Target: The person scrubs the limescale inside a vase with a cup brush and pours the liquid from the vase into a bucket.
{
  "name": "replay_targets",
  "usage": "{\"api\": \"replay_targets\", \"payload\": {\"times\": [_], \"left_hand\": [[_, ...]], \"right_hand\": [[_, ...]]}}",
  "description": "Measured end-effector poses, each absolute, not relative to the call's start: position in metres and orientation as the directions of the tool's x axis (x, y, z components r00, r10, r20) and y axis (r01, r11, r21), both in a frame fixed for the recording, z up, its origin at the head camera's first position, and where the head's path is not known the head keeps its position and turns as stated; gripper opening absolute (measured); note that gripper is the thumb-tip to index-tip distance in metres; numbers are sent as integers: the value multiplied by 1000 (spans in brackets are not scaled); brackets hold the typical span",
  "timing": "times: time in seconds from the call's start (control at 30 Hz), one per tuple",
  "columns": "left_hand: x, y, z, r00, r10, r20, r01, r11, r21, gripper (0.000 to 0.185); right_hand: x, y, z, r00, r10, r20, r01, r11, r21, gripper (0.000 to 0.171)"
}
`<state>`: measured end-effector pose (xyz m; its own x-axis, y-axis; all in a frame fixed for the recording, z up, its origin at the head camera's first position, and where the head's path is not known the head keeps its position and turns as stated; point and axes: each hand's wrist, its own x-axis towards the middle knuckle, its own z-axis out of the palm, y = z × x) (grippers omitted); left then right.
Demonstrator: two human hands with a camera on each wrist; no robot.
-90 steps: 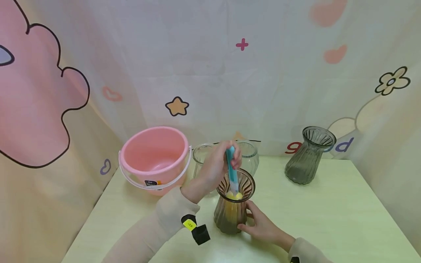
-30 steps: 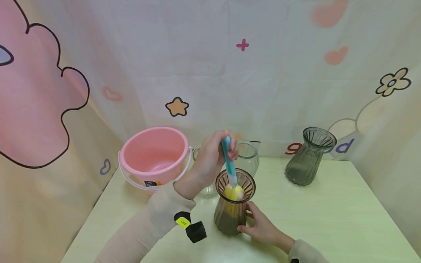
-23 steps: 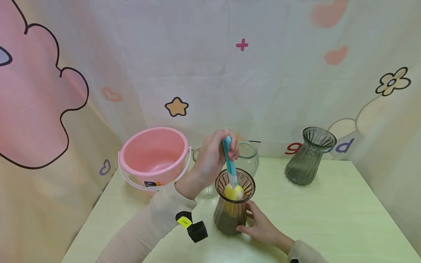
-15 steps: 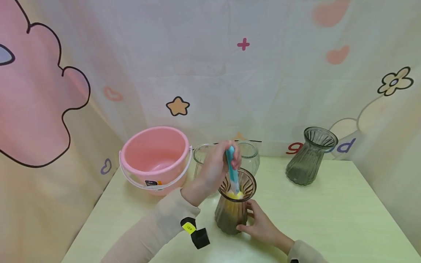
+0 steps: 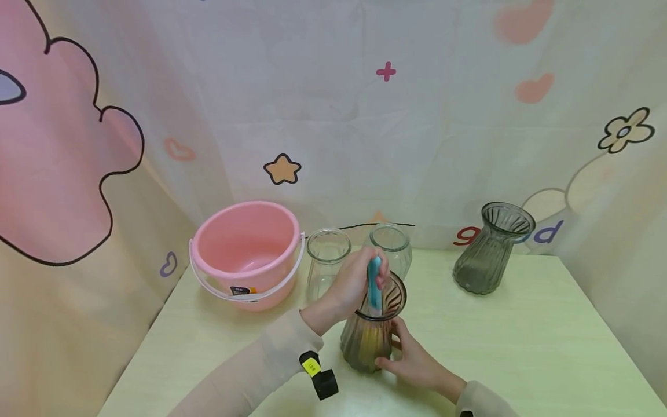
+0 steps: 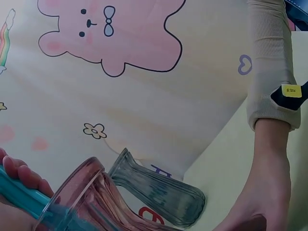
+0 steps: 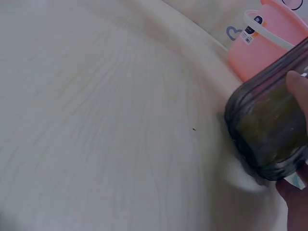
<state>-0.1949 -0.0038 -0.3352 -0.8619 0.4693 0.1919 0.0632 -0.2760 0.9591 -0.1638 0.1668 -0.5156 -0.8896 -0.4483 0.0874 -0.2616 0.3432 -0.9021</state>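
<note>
We see left hand (image 5: pixel 350 285) clenched round teal brush handle (image 5: pixel 374 282); handle near upright, long axis vertical, head pointing down, deep inside brown ribbed vase (image 5: pixel 371 336) directly below fist. Right hand (image 5: pixel 414 360) grasps vase low on right wall, steadying it upright, mouth up. Vase sits between both hands on table (image 5: pixel 521 347); left hand nearer brush.

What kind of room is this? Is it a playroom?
Maybe a playroom corner, or a set made to look like one. A cartoon curtain with a star, hearts and flowers hangs behind a pale table holding a pink bucket and glass vases.
</note>
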Motion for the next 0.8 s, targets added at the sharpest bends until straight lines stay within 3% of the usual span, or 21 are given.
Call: {"api": "replay_targets", "payload": {"times": [0.17,0.5,0.8], "left_hand": [[-194,-3,-334,-870,462,172,25,-306,952,32],[-190,-4,-331,-863,465,199,24,-356,934,33],[-190,-15,-280,-822,464,329,137,-400,906,36]], "right_hand": [[-167,172,-513,-866,-497,54,-254,346,-903,79],[-168,171,-516,-876,-473,98,-271,313,-910,81],[-165,168,-517,-900,-432,63,-217,318,-923,81]]}}
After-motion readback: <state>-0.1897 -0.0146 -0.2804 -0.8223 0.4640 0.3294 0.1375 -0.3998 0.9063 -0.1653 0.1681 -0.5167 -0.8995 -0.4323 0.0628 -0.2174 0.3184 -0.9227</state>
